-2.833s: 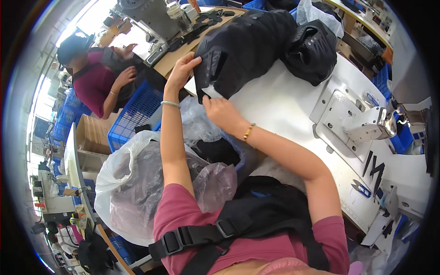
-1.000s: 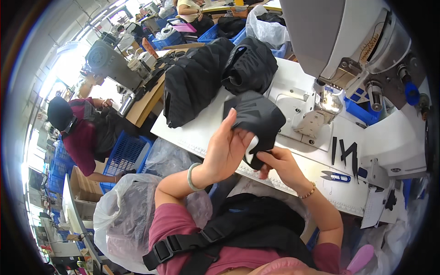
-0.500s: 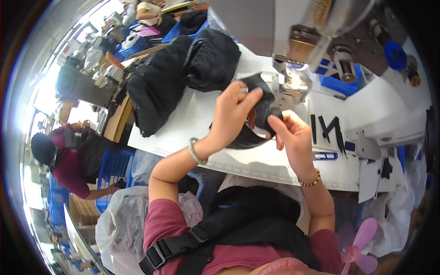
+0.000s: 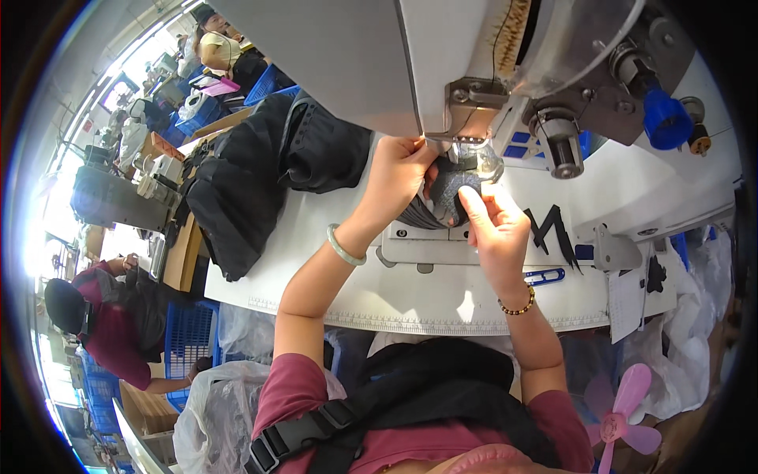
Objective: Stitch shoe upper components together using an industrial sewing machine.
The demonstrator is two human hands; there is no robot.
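Observation:
A piece of black fabric [image 4: 452, 192] lies at the needle area of a white sewing machine [image 4: 476, 99], partly under the machine's head. My left hand [image 4: 403, 175] pinches its upper left edge, the fingertips close to the metal presser parts. On the right side of the fabric, my right hand [image 4: 499, 225] grips it between thumb and fingers. Folds of the same dark fabric hang below and between my hands. The hands and the machine head hide part of it, and the needle tip cannot be made out.
Black fabric items [image 4: 241, 178] are heaped on the left of the white table [image 4: 316, 237]. Black strips [image 4: 553, 237] and blue thread snips [image 4: 545, 276] lie right of my right hand. A pink fan [image 4: 618, 425] stands low right. A co-worker [image 4: 118, 332] sits far left.
My view has shifted, so the machine head looms larger. Both hands have brought the black fabric to the needle area, and the left fingers now pinch its upper edge.

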